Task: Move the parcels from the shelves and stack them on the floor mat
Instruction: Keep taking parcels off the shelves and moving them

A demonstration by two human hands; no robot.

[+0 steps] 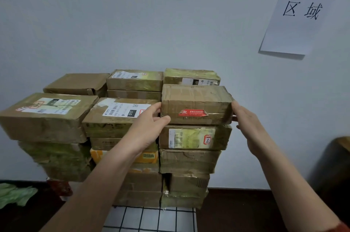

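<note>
The left hand (147, 129) grips the brown box with the red sticker (196, 104) at its 9 o'clock side. The right hand (248, 123) presses flat at 3 o'clock. The box sits on top of the pile (189, 159), on the checked mat (151, 218) at 6 o'clock.

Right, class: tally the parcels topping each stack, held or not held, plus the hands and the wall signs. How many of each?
Held parcel: 1
Other top parcels: 5
Hands: 2
Wall sign: 1
Total: 9
</note>
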